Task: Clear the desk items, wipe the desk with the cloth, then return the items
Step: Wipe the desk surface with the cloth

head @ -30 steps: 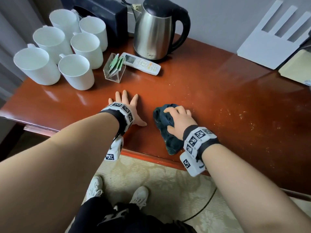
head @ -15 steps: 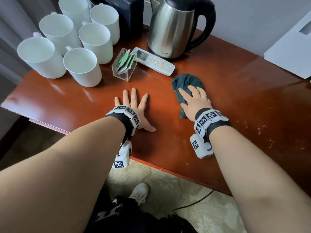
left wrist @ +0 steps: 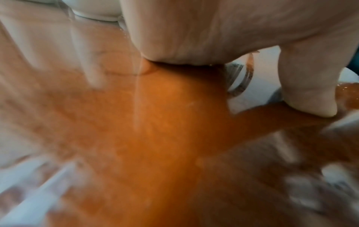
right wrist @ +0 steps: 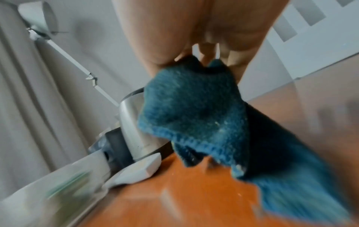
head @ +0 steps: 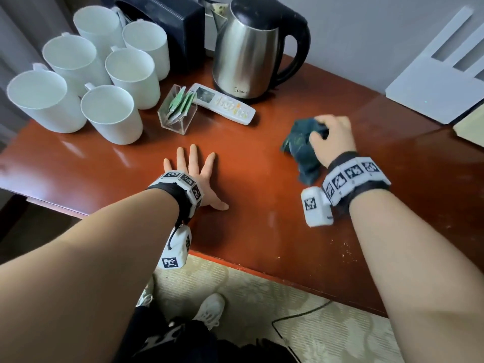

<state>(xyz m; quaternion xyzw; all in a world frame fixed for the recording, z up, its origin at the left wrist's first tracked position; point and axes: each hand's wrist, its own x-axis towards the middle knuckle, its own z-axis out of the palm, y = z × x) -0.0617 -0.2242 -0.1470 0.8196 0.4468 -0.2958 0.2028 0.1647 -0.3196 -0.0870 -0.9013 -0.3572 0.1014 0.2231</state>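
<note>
Currently, right hand (head: 331, 138) gripped the bunched dark cloth (head: 301, 148) on the tabletop (head: 248, 231), right of the remote (head: 222, 103); left hand (head: 195, 176) lay flat, fingers spread, holding nothing. Judgement: flatten the cloth, overlap strokes, work toward the speckled right front edge, avoid nudging the kettle (head: 248, 53).
</note>
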